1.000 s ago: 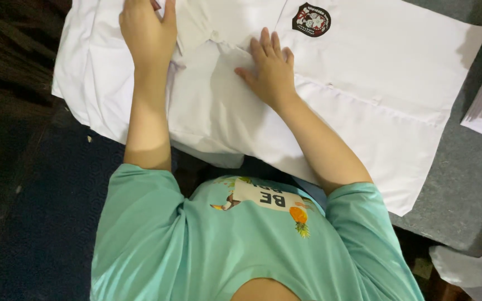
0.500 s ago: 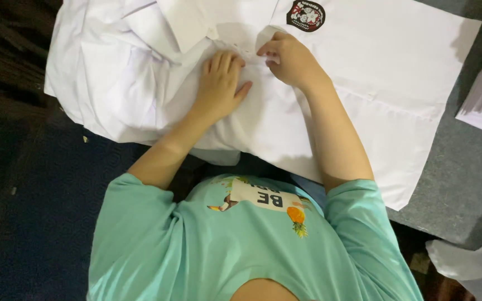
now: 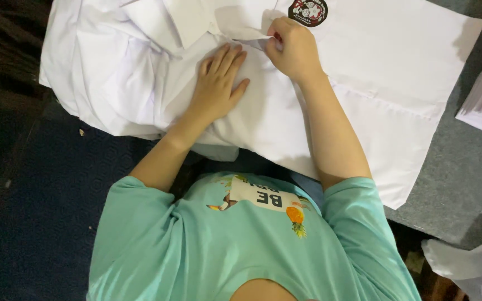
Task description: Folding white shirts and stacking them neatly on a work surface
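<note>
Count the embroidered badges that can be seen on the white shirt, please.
1. A dark round badge sits at the top edge of the view on the white shirt, just above the right hand. Folded cloth near the left hand may hide others.

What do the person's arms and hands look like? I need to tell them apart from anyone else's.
Both arms are bare below short mint-green T-shirt sleeves. The left hand and right hand are bare too: no gloves, rings, watch or bracelets show.
</note>
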